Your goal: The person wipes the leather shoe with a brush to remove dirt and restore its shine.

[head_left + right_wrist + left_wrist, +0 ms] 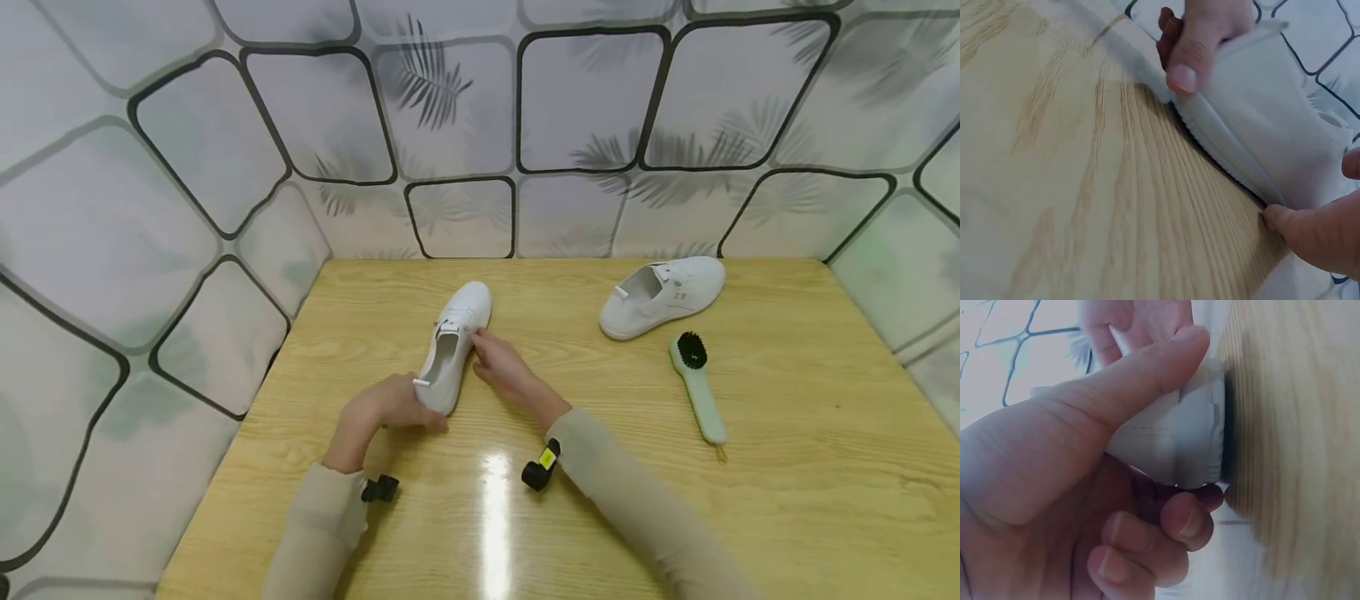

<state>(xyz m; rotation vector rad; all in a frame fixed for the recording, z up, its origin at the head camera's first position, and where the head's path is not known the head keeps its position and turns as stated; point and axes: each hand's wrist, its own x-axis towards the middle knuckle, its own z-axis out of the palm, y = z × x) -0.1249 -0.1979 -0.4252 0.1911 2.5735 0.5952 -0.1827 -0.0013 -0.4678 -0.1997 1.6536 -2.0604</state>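
Observation:
A white slip-on style shoe points toward the wall near the table's left part, its opening facing up. My left hand grips its heel; in the left wrist view the thumb lies across the heel and curled fingers come round the other side. At the shoe's right side, my right hand holds it near the laces. The right wrist view shows that hand's thumb against the sole edge and a fingertip by the upper.
The second white shoe lies at the back right of the wooden table. Before it lies a pale green brush with black bristles and a hanging loop. A patterned wall borders the table's back edge.

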